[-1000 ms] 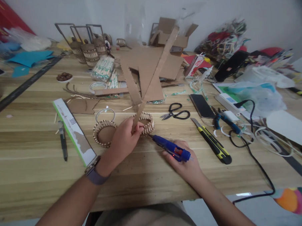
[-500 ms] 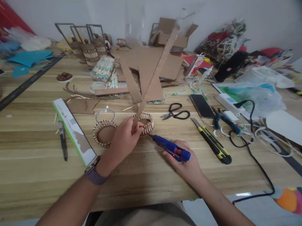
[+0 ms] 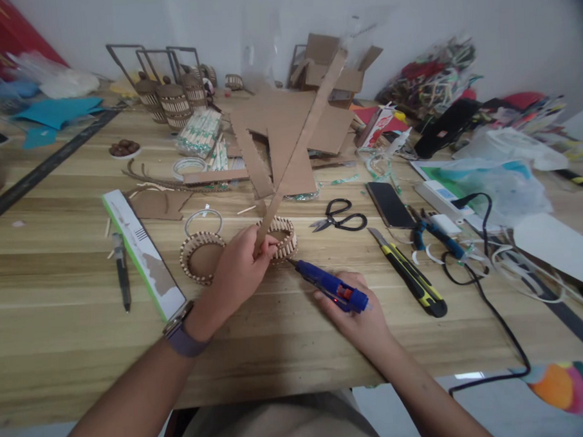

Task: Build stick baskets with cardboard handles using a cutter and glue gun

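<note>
Pinched in my left hand (image 3: 247, 259) is the lower end of a long cardboard strip (image 3: 295, 147), which slants up to the right. The fingers are at the left side of a small round basket (image 3: 286, 238) with pale stick walls, partly hiding it. My right hand (image 3: 360, 312) is closed around a blue glue gun (image 3: 329, 282), whose dark nozzle points left at the basket's lower edge. A second round basket (image 3: 202, 258) with a cardboard base lies left of my left hand, below a tape ring (image 3: 203, 222).
Black scissors (image 3: 340, 221), a phone (image 3: 390, 204) and a yellow-black cutter (image 3: 410, 274) lie to the right, near pliers (image 3: 440, 238) and a black cable (image 3: 506, 331). A long white-green box (image 3: 143, 254) and a pen (image 3: 122, 271) lie left. Cardboard pieces (image 3: 291, 160) lie behind.
</note>
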Demonstrator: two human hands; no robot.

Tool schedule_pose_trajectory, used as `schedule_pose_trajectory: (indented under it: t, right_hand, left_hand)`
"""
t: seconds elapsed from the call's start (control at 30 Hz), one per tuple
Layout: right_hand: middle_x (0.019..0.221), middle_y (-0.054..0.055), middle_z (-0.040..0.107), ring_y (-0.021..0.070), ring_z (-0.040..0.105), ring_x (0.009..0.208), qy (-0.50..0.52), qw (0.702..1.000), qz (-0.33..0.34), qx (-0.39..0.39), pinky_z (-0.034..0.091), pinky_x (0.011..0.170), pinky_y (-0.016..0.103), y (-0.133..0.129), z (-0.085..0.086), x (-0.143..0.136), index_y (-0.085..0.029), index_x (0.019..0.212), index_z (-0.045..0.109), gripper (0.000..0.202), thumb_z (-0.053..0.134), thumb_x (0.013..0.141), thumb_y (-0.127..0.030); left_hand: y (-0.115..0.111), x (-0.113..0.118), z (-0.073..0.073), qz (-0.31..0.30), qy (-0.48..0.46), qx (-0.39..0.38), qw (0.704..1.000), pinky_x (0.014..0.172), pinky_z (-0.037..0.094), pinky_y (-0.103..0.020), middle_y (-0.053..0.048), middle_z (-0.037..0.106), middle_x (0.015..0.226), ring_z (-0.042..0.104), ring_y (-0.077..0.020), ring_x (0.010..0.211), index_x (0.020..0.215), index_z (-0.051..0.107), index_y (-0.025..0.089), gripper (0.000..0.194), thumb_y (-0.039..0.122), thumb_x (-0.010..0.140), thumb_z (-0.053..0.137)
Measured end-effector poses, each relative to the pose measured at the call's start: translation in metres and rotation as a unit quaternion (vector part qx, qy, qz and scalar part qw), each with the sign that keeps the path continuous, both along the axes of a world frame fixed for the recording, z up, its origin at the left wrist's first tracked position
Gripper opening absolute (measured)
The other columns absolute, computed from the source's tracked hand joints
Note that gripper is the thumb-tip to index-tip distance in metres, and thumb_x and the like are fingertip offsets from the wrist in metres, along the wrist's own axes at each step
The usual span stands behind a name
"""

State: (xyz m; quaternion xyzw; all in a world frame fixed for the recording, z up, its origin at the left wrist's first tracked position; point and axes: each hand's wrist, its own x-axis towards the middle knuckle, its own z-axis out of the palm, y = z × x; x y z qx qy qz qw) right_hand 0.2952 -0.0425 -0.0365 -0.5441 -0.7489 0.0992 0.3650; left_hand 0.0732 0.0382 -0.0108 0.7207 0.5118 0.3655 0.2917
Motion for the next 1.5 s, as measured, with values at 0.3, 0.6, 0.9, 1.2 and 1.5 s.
schedule_pose_trajectory:
  t: [0.3,0.6,0.9,1.2,1.5]
  right_hand:
    - [0.060,-0.003,0.053,0.0172,0.055,0.060,-0.014,1.000,0.008,0.015,0.043,0.065,0.032,-0.001,0.006,-0.003,-0.024,0.068,0.050,0.030,0.061,0.093,-0.036]
    - [0.062,-0.002,0.059,0.0180,0.057,0.060,-0.014,1.000,0.016,-0.003,0.043,0.066,0.033,0.000,0.008,-0.007,-0.024,0.070,0.054,0.026,0.061,0.093,-0.035]
    - [0.059,-0.001,0.059,0.0190,0.058,0.059,-0.016,1.000,0.014,0.001,0.044,0.065,0.034,0.001,0.007,-0.008,-0.024,0.071,0.056,0.026,0.059,0.094,-0.037]
    - [0.066,0.000,0.066,0.0196,0.063,0.065,-0.006,1.000,0.015,0.000,0.045,0.067,0.035,0.000,0.006,-0.007,-0.024,0.074,0.058,0.023,0.060,0.094,-0.035]
    - [0.064,0.000,0.064,0.0194,0.061,0.063,-0.007,1.000,0.009,-0.004,0.045,0.066,0.034,-0.001,0.005,-0.006,-0.024,0.073,0.058,0.023,0.061,0.093,-0.036]
  left_hand:
    - [-0.001,0.000,0.005,0.002,0.017,0.013,1.000,0.073,0.051,-0.034,-0.004,0.073,0.092,0.066,-0.0207,0.082,0.077,0.051,0.023,0.013,0.018,0.088,0.055]
    - [-0.004,0.003,0.010,0.011,0.040,0.019,0.999,0.075,0.051,-0.034,-0.003,0.073,0.091,0.064,-0.0190,0.077,0.078,0.055,0.022,0.012,0.017,0.089,0.056]
    - [-0.004,0.002,0.009,0.009,0.045,0.020,0.999,0.077,0.051,-0.035,-0.002,0.074,0.093,0.063,-0.0188,0.075,0.080,0.057,0.022,0.010,0.018,0.089,0.056]
    - [-0.003,0.002,0.008,0.008,0.045,0.019,0.999,0.076,0.051,-0.035,-0.003,0.073,0.092,0.062,-0.0190,0.074,0.079,0.055,0.022,0.010,0.017,0.088,0.056]
    - [-0.003,0.002,0.006,0.006,0.044,0.023,0.999,0.076,0.051,-0.035,-0.003,0.073,0.091,0.063,-0.0195,0.075,0.080,0.056,0.022,0.010,0.017,0.088,0.057]
